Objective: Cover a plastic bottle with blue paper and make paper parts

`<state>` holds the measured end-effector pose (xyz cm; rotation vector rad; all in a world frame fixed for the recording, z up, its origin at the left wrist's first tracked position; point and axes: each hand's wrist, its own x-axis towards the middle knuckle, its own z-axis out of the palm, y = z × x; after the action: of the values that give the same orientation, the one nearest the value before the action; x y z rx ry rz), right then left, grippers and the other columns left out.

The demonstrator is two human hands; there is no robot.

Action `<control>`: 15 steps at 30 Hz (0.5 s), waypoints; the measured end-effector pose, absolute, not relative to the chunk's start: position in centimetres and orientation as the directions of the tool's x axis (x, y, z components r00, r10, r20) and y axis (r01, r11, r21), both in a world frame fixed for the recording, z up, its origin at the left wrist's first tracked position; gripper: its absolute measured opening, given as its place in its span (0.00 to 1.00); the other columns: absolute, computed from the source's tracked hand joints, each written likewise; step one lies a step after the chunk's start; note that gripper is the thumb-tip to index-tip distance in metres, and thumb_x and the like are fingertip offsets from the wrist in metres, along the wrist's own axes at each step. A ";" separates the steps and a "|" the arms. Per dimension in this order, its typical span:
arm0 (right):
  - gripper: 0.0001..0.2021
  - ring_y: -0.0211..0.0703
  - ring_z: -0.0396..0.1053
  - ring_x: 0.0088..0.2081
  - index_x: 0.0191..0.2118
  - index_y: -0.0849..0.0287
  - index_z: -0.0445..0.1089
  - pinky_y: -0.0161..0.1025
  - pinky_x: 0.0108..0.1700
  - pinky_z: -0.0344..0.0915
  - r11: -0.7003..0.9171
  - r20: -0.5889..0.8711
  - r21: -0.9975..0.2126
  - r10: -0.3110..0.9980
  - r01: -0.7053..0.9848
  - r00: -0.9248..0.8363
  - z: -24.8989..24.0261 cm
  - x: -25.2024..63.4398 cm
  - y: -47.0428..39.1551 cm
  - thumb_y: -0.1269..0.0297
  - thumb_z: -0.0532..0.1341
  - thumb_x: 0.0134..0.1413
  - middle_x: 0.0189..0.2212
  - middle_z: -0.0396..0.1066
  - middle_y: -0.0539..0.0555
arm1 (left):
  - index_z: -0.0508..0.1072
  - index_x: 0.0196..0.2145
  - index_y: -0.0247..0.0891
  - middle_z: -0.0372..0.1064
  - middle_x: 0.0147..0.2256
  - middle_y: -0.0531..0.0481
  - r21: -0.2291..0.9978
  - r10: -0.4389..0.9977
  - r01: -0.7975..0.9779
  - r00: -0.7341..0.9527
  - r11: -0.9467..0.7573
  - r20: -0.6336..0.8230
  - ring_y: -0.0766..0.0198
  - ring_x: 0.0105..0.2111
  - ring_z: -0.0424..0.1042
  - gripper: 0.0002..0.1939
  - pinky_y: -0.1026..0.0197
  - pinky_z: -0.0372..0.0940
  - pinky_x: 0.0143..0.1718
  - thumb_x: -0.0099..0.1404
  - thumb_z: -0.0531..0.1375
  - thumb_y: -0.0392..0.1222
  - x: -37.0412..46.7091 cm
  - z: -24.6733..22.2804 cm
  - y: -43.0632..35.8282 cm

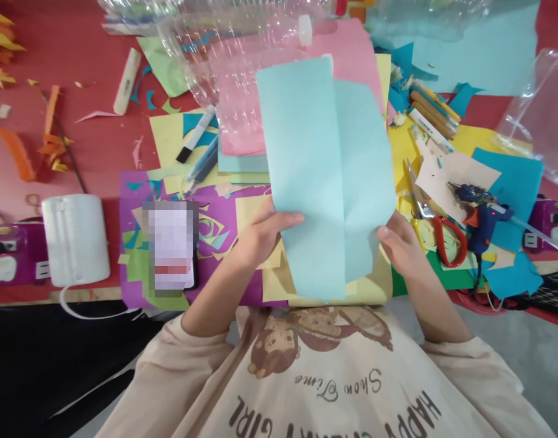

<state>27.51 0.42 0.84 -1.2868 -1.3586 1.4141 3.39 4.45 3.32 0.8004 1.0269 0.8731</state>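
A light blue sheet of paper (306,176) with a lengthwise fold is held up above the table, in front of my chest. My left hand (263,234) grips its left edge, thumb on top and fingers hidden behind. On the other side my right hand (400,243) pinches the right edge near the lower corner. The right part of the sheet looks bent, with a curved upper edge. Behind it lie a pink sheet (242,91) and, below, pale yellow paper (370,286).
Red-handled scissors (447,242) and a blue glue gun (486,228) lie to the right. A phone (171,246) and a white box-like device (76,240) are on the left. Clear plastic packaging (191,36), markers (196,134) and paper scraps spread across the red table.
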 end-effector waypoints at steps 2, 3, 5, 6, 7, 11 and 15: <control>0.23 0.52 0.71 0.53 0.49 0.49 0.71 0.51 0.51 0.71 -0.240 -0.231 -0.971 0.943 -0.008 -0.238 1.0 27.3 1.3 0.42 0.59 0.53 0.48 0.75 0.53 | 0.76 0.31 0.37 0.74 0.28 0.52 0.890 0.884 -0.185 0.307 0.418 -0.351 0.48 0.39 0.76 0.10 0.50 0.72 0.41 0.48 0.64 0.40 3.6 2.8 6.0; 0.21 0.53 0.72 0.51 0.46 0.50 0.72 0.52 0.51 0.72 -0.269 -0.255 -0.962 0.943 -0.038 -0.215 1.2 27.1 1.8 0.42 0.60 0.52 0.45 0.77 0.52 | 0.76 0.34 0.37 0.75 0.30 0.51 0.896 0.879 -0.160 0.326 0.414 -0.348 0.48 0.41 0.76 0.13 0.50 0.72 0.42 0.48 0.64 0.40 3.8 2.4 6.7; 0.18 0.52 0.73 0.50 0.42 0.51 0.73 0.52 0.52 0.71 -0.278 -0.272 -0.959 0.958 -0.056 -0.095 1.3 26.7 2.8 0.46 0.62 0.50 0.41 0.77 0.50 | 0.74 0.44 0.39 0.75 0.38 0.48 0.909 0.888 -0.163 0.336 0.384 -0.315 0.46 0.46 0.74 0.22 0.47 0.71 0.47 0.49 0.65 0.40 4.4 1.5 7.8; 0.16 0.51 0.73 0.51 0.40 0.52 0.73 0.52 0.53 0.71 -0.266 -0.266 -0.962 0.964 -0.056 -0.014 1.4 26.4 3.3 0.48 0.63 0.50 0.40 0.77 0.49 | 0.71 0.48 0.41 0.75 0.41 0.48 0.924 0.918 -0.193 0.296 0.330 -0.265 0.46 0.49 0.73 0.26 0.47 0.70 0.49 0.49 0.66 0.41 4.7 1.0 8.1; 0.14 0.51 0.72 0.51 0.39 0.52 0.72 0.51 0.54 0.70 -0.251 -0.254 -0.966 0.965 -0.058 0.064 1.4 26.1 3.8 0.49 0.63 0.50 0.41 0.77 0.49 | 0.67 0.53 0.46 0.73 0.46 0.48 0.941 0.951 -0.214 0.227 0.261 -0.212 0.48 0.53 0.70 0.30 0.47 0.67 0.52 0.52 0.66 0.42 5.1 0.6 8.4; 0.13 0.52 0.69 0.56 0.36 0.51 0.69 0.54 0.54 0.70 -0.216 -0.234 -0.971 0.946 -0.100 0.225 1.2 25.3 5.4 0.50 0.61 0.48 0.46 0.75 0.51 | 0.64 0.57 0.50 0.60 0.61 0.48 0.989 0.992 -0.144 0.124 0.006 0.012 0.48 0.63 0.58 0.31 0.49 0.57 0.62 0.57 0.66 0.51 5.5 -0.6 8.5; 0.17 0.53 0.69 0.55 0.39 0.51 0.68 0.57 0.52 0.70 -0.287 -0.294 -0.954 0.952 -0.080 0.083 1.4 24.8 5.8 0.45 0.56 0.53 0.45 0.75 0.53 | 0.60 0.61 0.49 0.52 0.66 0.48 0.996 0.948 -0.087 0.318 -0.004 0.032 0.45 0.68 0.46 0.37 0.45 0.49 0.66 0.58 0.62 0.62 5.1 -1.2 8.0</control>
<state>24.80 5.79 1.43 -1.4127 -0.9353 1.3795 5.08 7.99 -1.24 1.2968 0.8989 1.0192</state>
